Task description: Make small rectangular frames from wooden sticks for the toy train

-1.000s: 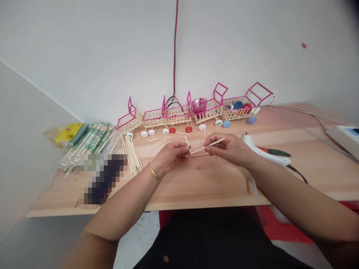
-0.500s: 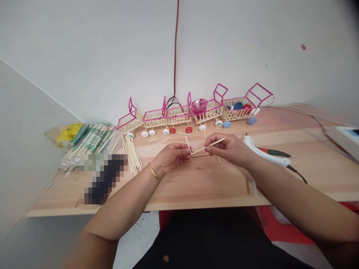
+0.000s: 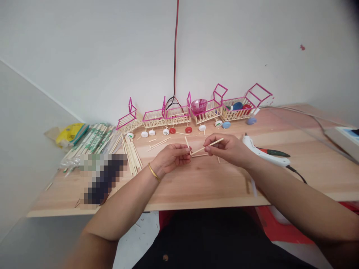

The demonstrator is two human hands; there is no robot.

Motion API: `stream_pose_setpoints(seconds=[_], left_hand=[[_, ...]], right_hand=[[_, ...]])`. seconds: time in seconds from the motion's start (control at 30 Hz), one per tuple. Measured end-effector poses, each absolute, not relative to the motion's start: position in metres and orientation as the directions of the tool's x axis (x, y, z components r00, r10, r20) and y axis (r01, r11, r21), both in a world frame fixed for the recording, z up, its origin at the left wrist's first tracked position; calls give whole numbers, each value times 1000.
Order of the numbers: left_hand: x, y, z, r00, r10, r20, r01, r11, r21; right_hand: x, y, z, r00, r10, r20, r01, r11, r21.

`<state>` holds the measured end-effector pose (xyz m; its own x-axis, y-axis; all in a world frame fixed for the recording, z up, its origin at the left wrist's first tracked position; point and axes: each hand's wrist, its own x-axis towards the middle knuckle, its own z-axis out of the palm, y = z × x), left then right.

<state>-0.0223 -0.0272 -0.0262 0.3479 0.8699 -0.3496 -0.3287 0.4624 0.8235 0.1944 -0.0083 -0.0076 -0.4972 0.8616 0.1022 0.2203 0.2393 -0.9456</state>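
Note:
Over the middle of the table, my left hand [image 3: 176, 156] pinches a short wooden stick [image 3: 187, 142] that points up and away. A longer wooden stick [image 3: 216, 142] is held between the thumb and fingers of my right hand [image 3: 224, 148]. Its left end meets the short stick at my left fingertips; whether the two are joined I cannot tell. Below them another wooden stick [image 3: 199, 155] runs between the hands. To the right of my right hand lies a white glue gun [image 3: 263, 154], beside pliers with dark and orange handles [image 3: 276, 152].
Along the wall stands a row of small stick carts [image 3: 178, 120] with purple rims and bottle-cap wheels. Loose sticks [image 3: 132, 156] and bagged chopsticks [image 3: 94, 141] lie at the left, near a pixelated dark object [image 3: 103, 181]. A white box [image 3: 343, 137] and cables are at the right.
Almost nothing differs. My right hand and its stick have shifted very slightly left, and the stick's end stays at my left fingertips.

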Motion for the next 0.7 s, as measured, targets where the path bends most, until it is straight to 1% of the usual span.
stream_pose_setpoints(seconds=[0.7], left_hand=[[-21, -29, -25, 340, 881, -329, -322, 438, 840]], right_hand=[[195, -8, -8, -493, 863, 112, 223, 250, -942]])
